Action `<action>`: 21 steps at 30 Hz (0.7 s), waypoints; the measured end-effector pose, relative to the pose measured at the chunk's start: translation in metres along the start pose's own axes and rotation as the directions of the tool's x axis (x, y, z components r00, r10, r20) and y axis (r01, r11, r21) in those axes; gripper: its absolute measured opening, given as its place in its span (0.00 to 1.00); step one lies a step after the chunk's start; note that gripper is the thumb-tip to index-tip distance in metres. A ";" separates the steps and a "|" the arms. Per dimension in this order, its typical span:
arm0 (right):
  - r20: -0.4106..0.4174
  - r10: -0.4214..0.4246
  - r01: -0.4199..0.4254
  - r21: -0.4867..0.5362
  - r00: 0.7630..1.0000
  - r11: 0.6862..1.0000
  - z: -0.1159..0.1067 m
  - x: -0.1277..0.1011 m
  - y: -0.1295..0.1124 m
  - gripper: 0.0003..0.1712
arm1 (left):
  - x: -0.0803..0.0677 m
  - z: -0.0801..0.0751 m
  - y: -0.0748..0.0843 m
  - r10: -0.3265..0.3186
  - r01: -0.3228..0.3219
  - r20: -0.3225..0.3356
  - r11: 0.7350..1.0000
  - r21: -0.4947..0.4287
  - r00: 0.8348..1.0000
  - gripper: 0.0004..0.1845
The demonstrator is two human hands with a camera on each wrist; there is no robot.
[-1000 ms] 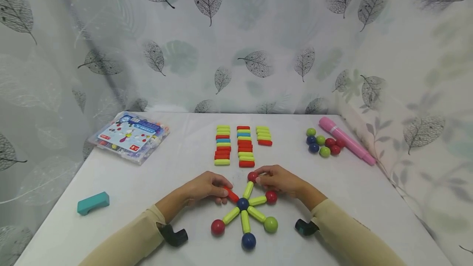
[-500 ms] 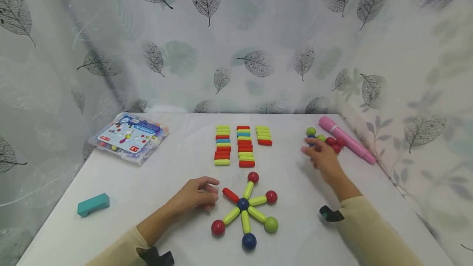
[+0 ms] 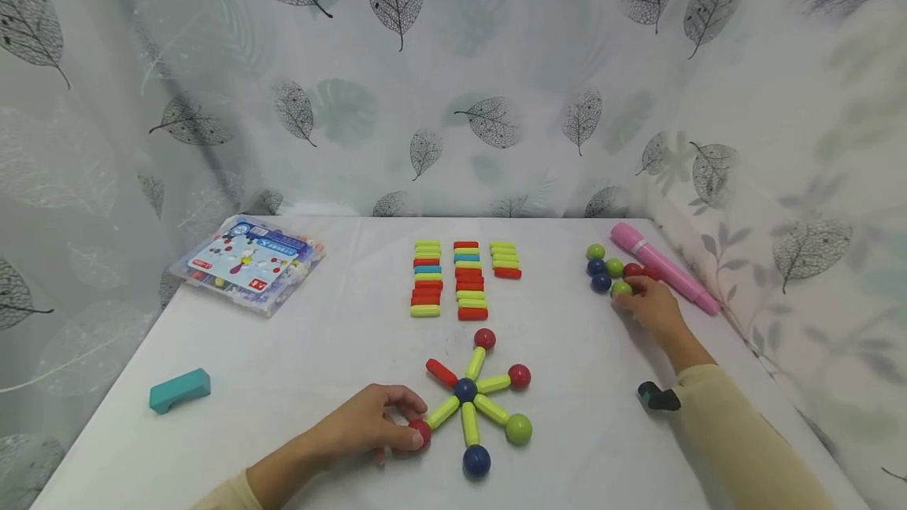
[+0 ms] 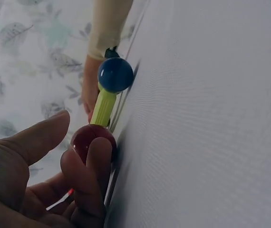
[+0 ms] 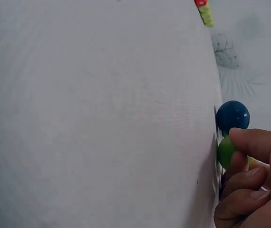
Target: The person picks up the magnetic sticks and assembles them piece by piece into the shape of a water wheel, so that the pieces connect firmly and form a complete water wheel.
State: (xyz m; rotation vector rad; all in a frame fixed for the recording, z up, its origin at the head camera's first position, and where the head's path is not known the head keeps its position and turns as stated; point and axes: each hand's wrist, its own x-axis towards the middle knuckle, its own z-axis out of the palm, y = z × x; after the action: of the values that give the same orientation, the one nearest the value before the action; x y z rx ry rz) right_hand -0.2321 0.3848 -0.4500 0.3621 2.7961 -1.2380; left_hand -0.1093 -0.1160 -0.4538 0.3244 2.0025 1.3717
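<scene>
Star of sticks and balls (image 3: 471, 400) before me on the table (image 3: 298, 352), rows of sticks (image 3: 460, 278) behind it, cluster of balls (image 3: 612, 270) to my right, marker (image 3: 662, 268) beside them, box (image 3: 248, 262) far left, block (image 3: 179, 389) near left.

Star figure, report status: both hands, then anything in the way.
Left hand pinches the star's red ball. Right hand pinches a green ball at the loose ball cluster. Red stick has no ball. Nothing between cluster and star.

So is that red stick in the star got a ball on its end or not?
Not. The red stick joins the blue middle ball, but its outer end is bare. The green sticks each end in a ball.
</scene>
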 end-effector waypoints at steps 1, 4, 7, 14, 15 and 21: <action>-0.005 -0.002 0.002 0.001 1.000 1.000 0.001 -0.001 0.000 0.36 | 0.000 0.001 0.000 0.004 -0.004 0.002 1.000 0.003 1.000 0.19; -0.031 -0.007 0.008 0.015 0.999 1.000 0.002 -0.003 0.001 0.36 | 0.001 0.003 0.000 0.014 -0.014 0.003 1.000 0.003 1.000 0.17; -0.038 -0.012 0.017 0.113 0.999 0.993 0.006 -0.005 -0.004 0.37 | 0.001 0.001 0.000 0.021 -0.021 0.004 1.000 0.010 1.000 0.16; 0.145 -0.145 0.078 0.392 0.979 0.917 0.035 -0.011 -0.038 0.35 | 0.009 -0.018 0.000 0.020 -0.020 -0.015 0.999 0.039 1.000 0.18; 0.174 -0.159 0.077 0.399 0.972 0.914 0.041 -0.013 -0.044 0.34 | 0.012 -0.022 0.000 0.026 -0.025 -0.020 0.999 0.039 0.999 0.19; 0.282 -0.209 0.093 0.375 0.936 0.923 0.077 -0.023 -0.067 0.33 | 0.026 -0.039 0.000 0.046 -0.045 -0.045 0.999 0.021 0.998 0.23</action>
State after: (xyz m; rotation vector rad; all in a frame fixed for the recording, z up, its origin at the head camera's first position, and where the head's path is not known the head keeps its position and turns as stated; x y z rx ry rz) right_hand -0.2292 0.2805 -0.4498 -0.0461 2.3611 -1.6743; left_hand -0.1538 -0.1304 -0.4560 0.3526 2.0589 1.3999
